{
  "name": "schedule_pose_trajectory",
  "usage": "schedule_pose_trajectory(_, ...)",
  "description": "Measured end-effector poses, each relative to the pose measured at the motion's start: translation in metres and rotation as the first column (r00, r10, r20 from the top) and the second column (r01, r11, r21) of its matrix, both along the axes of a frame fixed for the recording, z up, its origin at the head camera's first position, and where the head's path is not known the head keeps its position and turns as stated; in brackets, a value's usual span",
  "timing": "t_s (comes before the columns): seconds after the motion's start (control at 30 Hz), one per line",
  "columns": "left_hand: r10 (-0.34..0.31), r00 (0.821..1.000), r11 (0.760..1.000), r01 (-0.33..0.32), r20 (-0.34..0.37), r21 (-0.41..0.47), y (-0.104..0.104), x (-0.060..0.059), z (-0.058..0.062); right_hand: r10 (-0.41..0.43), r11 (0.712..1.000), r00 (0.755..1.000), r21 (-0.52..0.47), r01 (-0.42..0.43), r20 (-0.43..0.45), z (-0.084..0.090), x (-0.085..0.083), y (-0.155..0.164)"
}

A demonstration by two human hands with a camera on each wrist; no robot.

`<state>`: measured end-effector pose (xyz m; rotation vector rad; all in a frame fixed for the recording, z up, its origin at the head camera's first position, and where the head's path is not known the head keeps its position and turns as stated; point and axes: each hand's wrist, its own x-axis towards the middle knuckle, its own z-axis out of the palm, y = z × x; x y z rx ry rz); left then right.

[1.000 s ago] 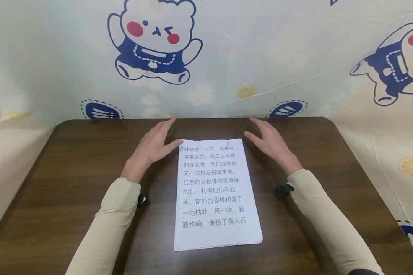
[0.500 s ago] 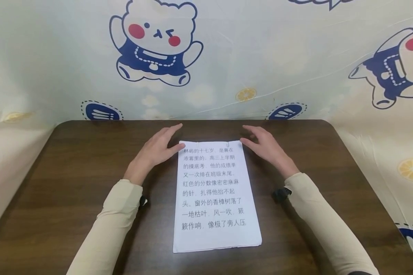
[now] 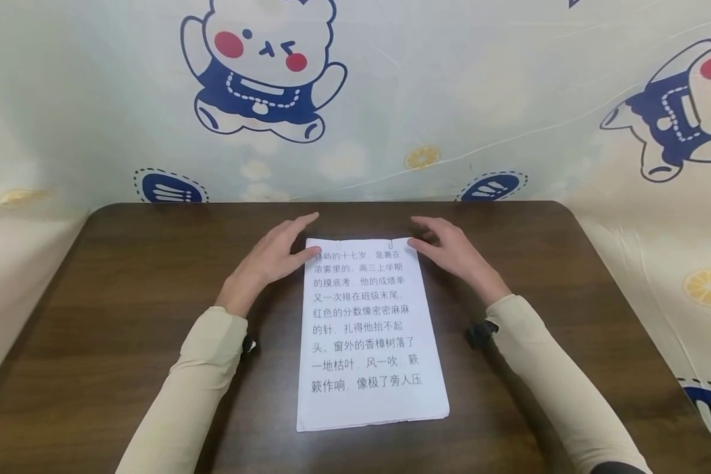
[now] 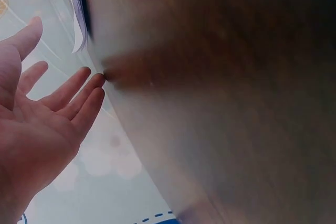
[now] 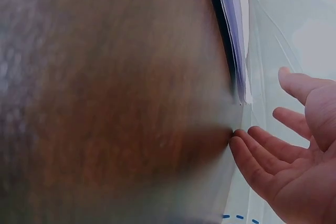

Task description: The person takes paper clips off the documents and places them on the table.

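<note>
A stack of printed paper sheets (image 3: 370, 329) lies on the brown wooden table (image 3: 154, 263), its large Chinese text facing up. Two paper clips show at its top edge, the clearer one a dark paper clip (image 3: 391, 244). Beside the top left corner is my left hand (image 3: 272, 255), thumb tip over the sheet's corner, fingers spread loosely. My right hand (image 3: 453, 249) mirrors it at the top right corner. In the left wrist view the left hand (image 4: 52, 114) has its fingertips at the tabletop and holds nothing. The right hand (image 5: 283, 166) looks alike in the right wrist view.
A patterned cloth (image 3: 367, 99) with cartoon bears hangs behind the table's far edge and along both sides. Dark straps with small devices sit at both wrists, such as the right wrist device (image 3: 482, 334).
Both hands have moved inward toward the paper's top corners, the right one more. The thumbs now overlap the sheet's corners in the head view. The paper stays in place.
</note>
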<state>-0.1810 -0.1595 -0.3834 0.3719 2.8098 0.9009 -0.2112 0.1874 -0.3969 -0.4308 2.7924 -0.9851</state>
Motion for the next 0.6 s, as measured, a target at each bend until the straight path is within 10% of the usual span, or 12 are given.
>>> schedule_pose_trajectory(0.6,-0.028,0.999,0.993,0.023,0.041,0.112,0.008,-0.003,-0.001,0.057,0.998,0.998,0.005,-0.057,0.006,-0.003,0.001,-0.011)
